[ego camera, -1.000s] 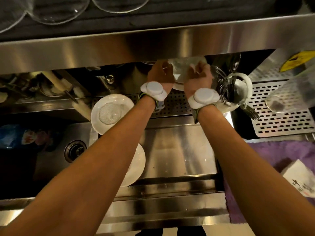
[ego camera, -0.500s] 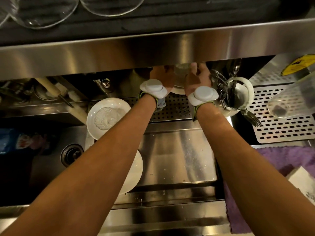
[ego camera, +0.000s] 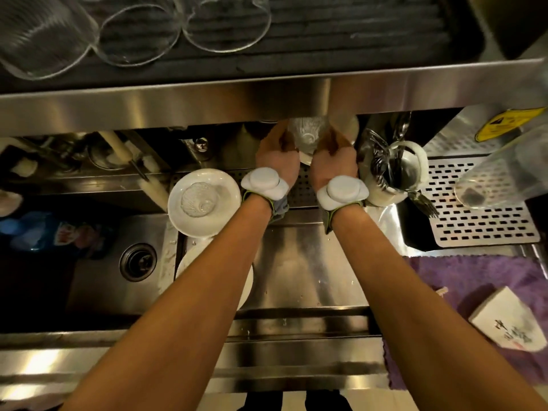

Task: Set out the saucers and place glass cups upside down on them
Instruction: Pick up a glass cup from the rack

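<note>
Steel shelf spans the top. Its front lip overhangs the work spot at 12 o'clock and hides our fingertips and the top of the cup. Clear glasses sit on it at 11. Sink at 8, perforated drain tray at 3, purple cloth at 4 with a white packet on it. Cutlery holder stands just beside the right hand, at its 3.

Glass cup at 12, gripped from both sides: left hand and right hand both curl round it. Saucer is below it, mostly hidden between our hands; we can't tell if cup and saucer touch. Second saucer at 10 carries an inverted cup. Third saucer lies mostly under our left forearm.

Versus 1 s ago: both hands still on the cup at the same spot, a bit closer together. View has tipped up, so more of the shelf glasses show. Second saucer and its cup unchanged.
</note>
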